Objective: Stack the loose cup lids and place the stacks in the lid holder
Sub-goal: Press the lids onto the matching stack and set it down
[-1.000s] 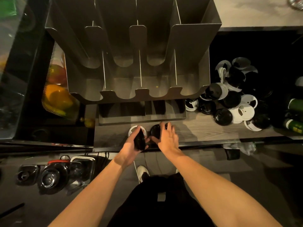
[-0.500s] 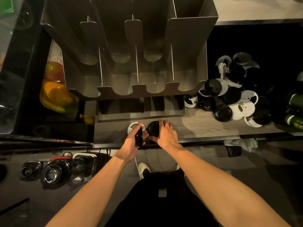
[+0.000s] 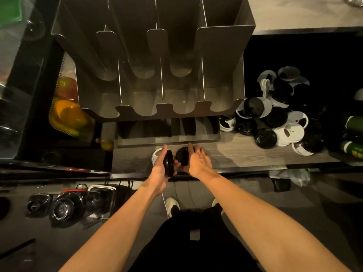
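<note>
Gripping the black lid stack [image 3: 169, 163] on edge as before, your left hand [image 3: 161, 169] has barely moved; your right hand's [image 3: 198, 162] fingers [image 3: 191, 149] still press the flat black lid [image 3: 181, 158] on the counter [image 3: 235, 154].

Dim warm light, dark wood-grain counter [image 3: 245, 152] with a black front edge, grey floor [image 3: 314, 203] below, blender jars [image 3: 64, 209] at lower left, mesh bag of fruit [image 3: 66, 112] – orange and red – pale worktop [image 3: 294, 12] upper right

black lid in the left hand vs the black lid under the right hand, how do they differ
The round black plastic lid in the left hand is lifted and stands on edge, gripped by the left hand. The round black plastic lid under the right hand lies flat on the grey wooden counter, right hand over it. Same colour and shape.
</note>
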